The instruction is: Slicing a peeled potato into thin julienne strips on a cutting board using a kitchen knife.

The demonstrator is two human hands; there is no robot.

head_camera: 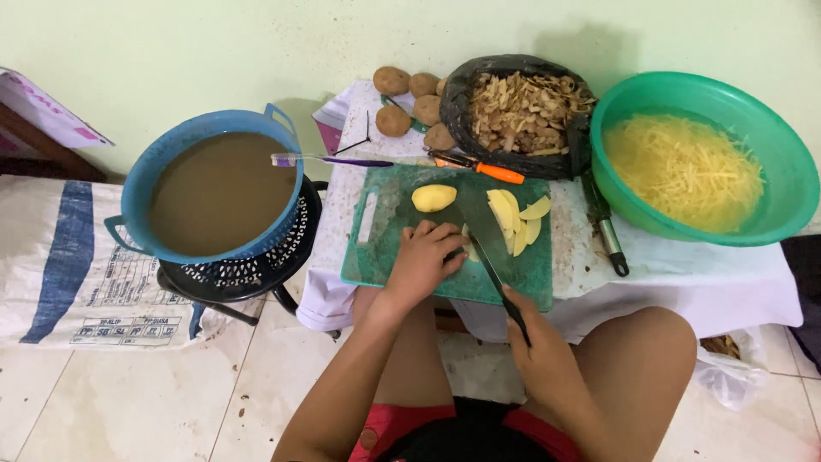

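Note:
My left hand [423, 258] presses down on a piece of peeled potato [469, 251] on the green cutting board [385, 257]. In my right hand [537, 342] is a black-handled knife [492, 267], its blade lying across the board next to that piece. Several pale yellow potato slices [516, 218] lie fanned out on the board's right side. A peeled potato half [434, 198] rests near the board's top middle.
A green bowl [770, 128] of potato strips in water stands at the right. A black bag of peelings [523, 111], unpeeled potatoes [409, 98], an orange-handled peeler [487, 168] and a second knife [604, 227] lie behind the board. A blue basin [141, 184] of brown water sits left.

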